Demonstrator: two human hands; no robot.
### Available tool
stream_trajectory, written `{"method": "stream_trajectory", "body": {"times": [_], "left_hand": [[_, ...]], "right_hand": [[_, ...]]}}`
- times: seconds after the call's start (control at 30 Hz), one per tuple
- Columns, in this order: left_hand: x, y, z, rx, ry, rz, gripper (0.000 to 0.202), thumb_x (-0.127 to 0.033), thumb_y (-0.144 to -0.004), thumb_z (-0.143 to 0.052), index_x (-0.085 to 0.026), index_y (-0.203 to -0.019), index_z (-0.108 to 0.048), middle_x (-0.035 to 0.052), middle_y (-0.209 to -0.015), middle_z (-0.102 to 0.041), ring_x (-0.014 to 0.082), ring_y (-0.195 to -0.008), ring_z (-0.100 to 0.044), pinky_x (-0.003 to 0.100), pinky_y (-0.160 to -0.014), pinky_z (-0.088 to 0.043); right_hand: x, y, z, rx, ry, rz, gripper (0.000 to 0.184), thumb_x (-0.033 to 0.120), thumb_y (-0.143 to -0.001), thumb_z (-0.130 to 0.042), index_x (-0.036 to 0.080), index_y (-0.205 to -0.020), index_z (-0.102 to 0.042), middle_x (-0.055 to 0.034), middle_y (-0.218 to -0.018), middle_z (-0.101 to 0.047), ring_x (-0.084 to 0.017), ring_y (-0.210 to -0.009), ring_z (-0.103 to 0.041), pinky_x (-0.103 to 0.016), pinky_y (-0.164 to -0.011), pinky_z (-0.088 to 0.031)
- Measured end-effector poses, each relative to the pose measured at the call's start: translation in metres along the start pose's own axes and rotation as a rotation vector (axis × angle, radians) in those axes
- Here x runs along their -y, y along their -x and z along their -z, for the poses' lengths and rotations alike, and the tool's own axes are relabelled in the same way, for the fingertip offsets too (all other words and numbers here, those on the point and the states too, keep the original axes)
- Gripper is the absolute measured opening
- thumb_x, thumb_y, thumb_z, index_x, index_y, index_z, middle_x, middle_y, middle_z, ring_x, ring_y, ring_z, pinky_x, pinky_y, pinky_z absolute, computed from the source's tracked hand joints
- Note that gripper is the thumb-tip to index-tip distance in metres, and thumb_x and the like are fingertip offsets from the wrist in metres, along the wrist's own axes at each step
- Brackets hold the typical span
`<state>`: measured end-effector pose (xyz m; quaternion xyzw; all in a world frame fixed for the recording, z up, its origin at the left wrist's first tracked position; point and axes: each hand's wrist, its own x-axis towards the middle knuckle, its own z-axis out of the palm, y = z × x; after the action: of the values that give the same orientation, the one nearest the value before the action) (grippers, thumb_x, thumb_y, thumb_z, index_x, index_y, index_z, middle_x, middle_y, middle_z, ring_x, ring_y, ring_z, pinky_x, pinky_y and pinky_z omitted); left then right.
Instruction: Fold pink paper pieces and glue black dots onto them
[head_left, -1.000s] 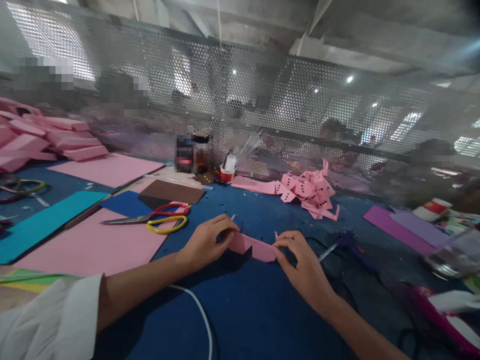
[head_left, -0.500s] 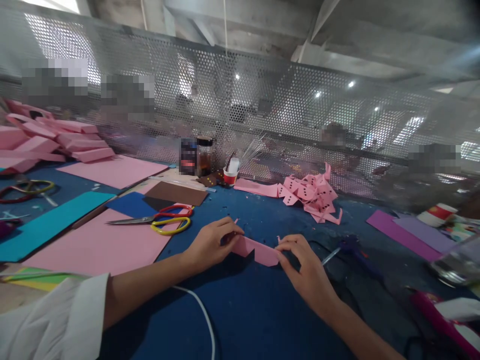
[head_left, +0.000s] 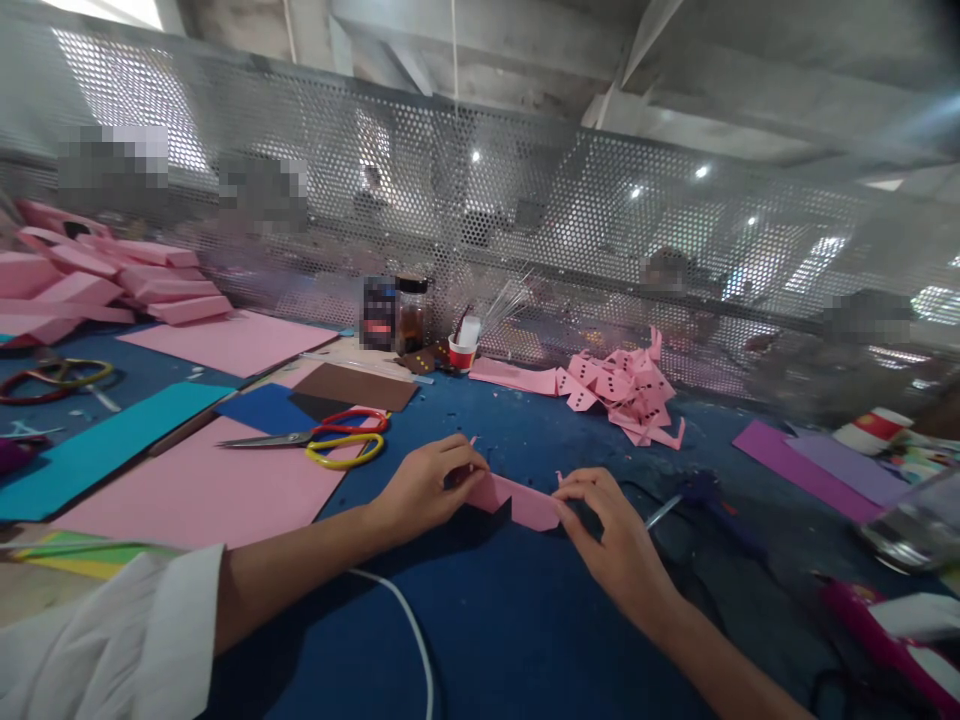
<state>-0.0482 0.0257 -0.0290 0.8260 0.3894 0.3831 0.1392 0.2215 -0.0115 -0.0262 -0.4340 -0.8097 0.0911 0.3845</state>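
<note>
A small strip of pink foam sheet or paper [head_left: 534, 508], notched along its lower edge, is stretched between my two hands just above the blue table. My left hand [head_left: 433, 487] pinches its left end between thumb and fingers. At the other end, my right hand [head_left: 604, 520] grips the strip with thumb and fingertips. Scissors [head_left: 337, 438] with one red and one yellow handle lie to the left on a large pink sheet [head_left: 225, 490]. Beyond my hands sits a heap of cut pink pieces [head_left: 619, 390] with black dots.
Folded pink pieces [head_left: 112, 275] are piled at the far left, near a turquoise sheet [head_left: 112, 450]. A paper cup [head_left: 463, 352] and a jar [head_left: 412, 312] stand by the perforated metal screen [head_left: 540, 220]. Glue guns [head_left: 709, 495] [head_left: 892, 640], purple sheets [head_left: 817, 465] and a white cable [head_left: 409, 620] lie around.
The view has shifted very slightly. Both hands keep the same hold on the pink strip.
</note>
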Motion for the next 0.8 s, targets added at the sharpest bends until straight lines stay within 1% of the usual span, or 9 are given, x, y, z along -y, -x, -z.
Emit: {"method": "stream_trajectory", "body": {"times": [0.23,0.47,0.57,0.63,0.7,0.77,0.8], "left_hand": [[0.001,0.001,0.0,0.008,-0.007,-0.002,0.017,-0.017,-0.093,-0.054,-0.021,-0.094,-0.071,0.0037,-0.088,-0.065,0.0152,-0.079,-0.06,0.027,-0.074,-0.048],[0.001,0.0,0.0,0.004,-0.02,-0.009,0.018,-0.017,-0.093,-0.053,-0.021,-0.093,-0.071,0.0037,-0.087,-0.066,0.0153,-0.079,-0.061,0.026,-0.072,-0.048],[0.001,0.0,0.0,0.001,-0.023,-0.01,0.019,-0.018,-0.093,-0.052,-0.02,-0.092,-0.07,0.0038,-0.087,-0.066,0.0154,-0.078,-0.061,0.026,-0.072,-0.048],[0.001,0.0,0.0,-0.001,-0.017,-0.007,0.018,-0.018,-0.094,-0.052,-0.021,-0.092,-0.07,0.0037,-0.087,-0.066,0.0153,-0.078,-0.061,0.026,-0.072,-0.047],[0.003,0.0,0.0,-0.003,-0.007,-0.006,0.017,-0.018,-0.094,-0.053,-0.021,-0.092,-0.07,0.0033,-0.087,-0.066,0.0154,-0.08,-0.061,0.026,-0.073,-0.047],[0.004,0.0,-0.001,-0.003,0.006,-0.002,0.017,-0.02,-0.094,-0.054,-0.021,-0.091,-0.07,0.0028,-0.087,-0.065,0.0151,-0.079,-0.061,0.026,-0.073,-0.046],[0.005,0.0,-0.001,-0.004,0.012,0.005,0.017,-0.021,-0.094,-0.054,-0.02,-0.091,-0.07,0.0025,-0.086,-0.065,0.0146,-0.077,-0.06,0.025,-0.071,-0.046]], "right_hand": [[-0.001,0.001,-0.001,0.009,0.0,-0.014,0.01,0.024,-0.098,-0.054,0.024,-0.098,-0.064,-0.0082,-0.107,-0.059,-0.024,-0.106,-0.059,-0.042,-0.093,-0.05],[0.0,0.002,-0.001,0.025,0.015,-0.018,0.011,0.024,-0.098,-0.053,0.023,-0.099,-0.064,-0.0085,-0.107,-0.06,-0.024,-0.105,-0.06,-0.042,-0.091,-0.051],[-0.005,0.0,0.0,-0.018,0.094,0.033,0.014,0.024,-0.098,-0.054,0.024,-0.107,-0.064,-0.0095,-0.111,-0.061,-0.026,-0.108,-0.06,-0.046,-0.093,-0.05],[-0.002,-0.002,0.005,-0.076,0.192,0.088,0.023,0.022,-0.097,-0.054,0.025,-0.119,-0.061,-0.0108,-0.116,-0.061,-0.028,-0.112,-0.058,-0.05,-0.097,-0.048],[0.011,-0.003,0.011,-0.094,0.268,0.143,0.033,0.019,-0.096,-0.054,0.026,-0.128,-0.058,-0.0111,-0.123,-0.061,-0.029,-0.116,-0.057,-0.051,-0.1,-0.045],[0.039,0.002,0.015,-0.021,0.27,0.232,0.041,0.015,-0.097,-0.05,0.029,-0.135,-0.054,-0.0087,-0.13,-0.061,-0.027,-0.12,-0.056,-0.048,-0.102,-0.045],[0.057,0.008,0.015,0.043,0.257,0.301,0.044,0.015,-0.097,-0.049,0.029,-0.139,-0.051,-0.0074,-0.135,-0.06,-0.025,-0.122,-0.055,-0.045,-0.103,-0.044]]}}
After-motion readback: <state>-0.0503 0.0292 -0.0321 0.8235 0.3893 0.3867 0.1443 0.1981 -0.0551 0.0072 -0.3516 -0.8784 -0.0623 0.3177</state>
